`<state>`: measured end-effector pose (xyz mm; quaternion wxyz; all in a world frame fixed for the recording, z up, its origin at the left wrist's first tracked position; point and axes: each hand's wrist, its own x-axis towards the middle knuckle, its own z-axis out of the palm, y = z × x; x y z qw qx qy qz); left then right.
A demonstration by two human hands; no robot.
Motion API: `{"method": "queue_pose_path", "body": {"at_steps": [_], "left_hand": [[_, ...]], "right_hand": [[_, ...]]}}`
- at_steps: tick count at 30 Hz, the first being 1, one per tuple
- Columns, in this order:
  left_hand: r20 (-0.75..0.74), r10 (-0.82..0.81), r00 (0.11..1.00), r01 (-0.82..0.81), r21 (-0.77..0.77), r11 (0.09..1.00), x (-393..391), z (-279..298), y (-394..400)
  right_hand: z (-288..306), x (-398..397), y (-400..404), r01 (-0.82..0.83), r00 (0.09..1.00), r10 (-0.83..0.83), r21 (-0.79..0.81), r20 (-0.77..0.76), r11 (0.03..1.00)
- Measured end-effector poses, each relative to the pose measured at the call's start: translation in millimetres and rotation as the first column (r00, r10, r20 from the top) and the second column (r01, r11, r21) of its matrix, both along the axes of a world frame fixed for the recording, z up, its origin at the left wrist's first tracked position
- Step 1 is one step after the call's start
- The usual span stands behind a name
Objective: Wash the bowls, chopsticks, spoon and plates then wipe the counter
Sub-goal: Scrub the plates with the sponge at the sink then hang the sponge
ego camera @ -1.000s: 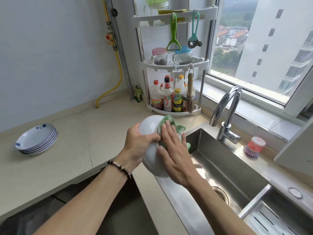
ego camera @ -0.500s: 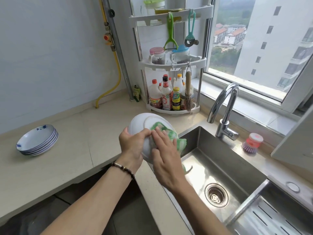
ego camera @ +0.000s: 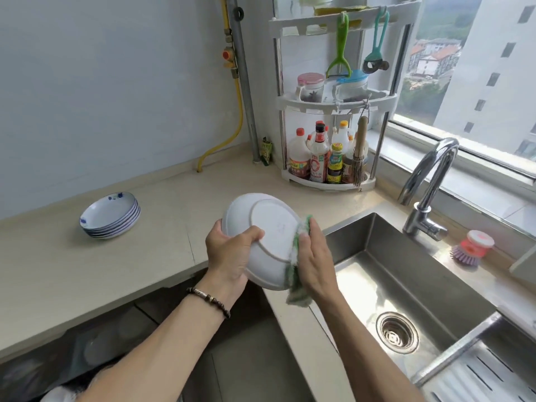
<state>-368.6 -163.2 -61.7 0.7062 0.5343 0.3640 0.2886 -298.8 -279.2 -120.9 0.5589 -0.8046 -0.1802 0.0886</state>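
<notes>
Two hands work — left hand (ego camera: 229,256) grips plate (ego camera: 266,236), right hand (ego camera: 316,262) presses green cloth (ego camera: 295,274) on its rim

Plate (ego camera: 266,236) held between left hand (ego camera: 229,256) and right hand (ego camera: 316,262), sponge (ego camera: 298,274) under the right; stacked plates (ego camera: 110,216) well left on counter (ego camera: 87,271); sink (ego camera: 406,285) right; rack (ego camera: 333,134) behind.

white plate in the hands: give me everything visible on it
The white plate looks like glazed ceramic, round, with a raised foot ring. Its underside faces the camera, tilted, held above the counter edge just left of the sink. The left hand grips its lower-left rim, thumb on the underside. The right hand presses a green and white cloth against its right rim. Its eating side is hidden.
</notes>
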Motion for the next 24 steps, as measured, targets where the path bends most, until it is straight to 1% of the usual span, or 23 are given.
{"method": "queue_pose_path", "body": {"at_steps": [1,3,4,5,7,8,9,11,13,14,15,16,18,19,20,22,24], "left_hand": [[0.007,-0.004,1.000,0.004,0.001,1.000,-9,-1,5],[0.020,-0.020,1.000,0.020,0.020,1.000,-29,2,19],[0.017,-0.048,0.999,0.047,0.053,0.997,-42,5,27],[0.003,-0.087,0.996,0.086,0.102,0.991,-54,8,31],[-0.037,-0.155,0.987,0.159,0.211,0.964,-84,10,41],[-0.047,-0.164,0.985,0.170,0.242,0.955,-104,10,49],[-0.042,-0.164,0.986,0.169,0.264,0.950,-122,9,56],[-0.020,-0.158,0.987,0.157,0.291,0.944,-151,9,73],[-0.034,-0.178,0.984,0.179,0.306,0.935,-186,7,93],[-0.040,-0.193,0.980,0.196,0.310,0.930,-205,7,102],[-0.044,-0.205,0.978,0.208,0.312,0.927,-221,6,110],[-0.051,-0.208,0.977,0.213,0.318,0.924,-241,4,118],[-0.083,-0.206,0.975,0.222,0.326,0.919,-274,-1,133],[-0.083,-0.202,0.976,0.218,0.314,0.924,-288,-4,139],[-0.076,-0.193,0.978,0.207,0.288,0.935,-305,-8,147],[-0.062,-0.177,0.982,0.187,0.241,0.952,-330,-18,160],[-0.085,-0.173,0.981,0.188,0.237,0.953,-350,-26,168]], "right_hand": [[4,-11,7,0.015,1.000,-0.015,0.009,0.012,1.000],[6,-39,23,-0.012,0.988,0.015,-0.015,0.153,1.000],[4,-50,31,-0.039,0.979,0.040,-0.011,0.200,0.999],[2,-52,37,-0.053,0.978,0.052,0.001,0.202,0.999],[3,-55,53,-0.036,0.996,0.030,0.065,0.090,0.997],[7,-64,66,-0.025,0.998,0.020,0.095,0.058,0.995],[12,-76,77,-0.032,0.996,0.020,0.130,0.089,0.991],[21,-113,97,-0.095,0.972,0.058,0.156,0.228,0.983],[20,-160,120,-0.232,0.900,0.161,0.132,0.405,0.964],[15,-178,128,-0.287,0.858,0.206,0.106,0.470,0.952],[11,-189,134,-0.316,0.836,0.231,0.093,0.498,0.944],[9,-199,142,-0.318,0.848,0.238,0.096,0.473,0.943],[8,-217,156,-0.292,0.902,0.231,0.120,0.365,0.949],[6,-231,164,-0.289,0.910,0.234,0.117,0.342,0.950],[6,-255,175,-0.313,0.892,0.258,0.095,0.371,0.945],[6,-299,195,-0.427,0.809,0.351,0.062,0.472,0.902],[-1,-322,205,-0.524,0.742,0.438,0.030,0.508,0.851]]}}
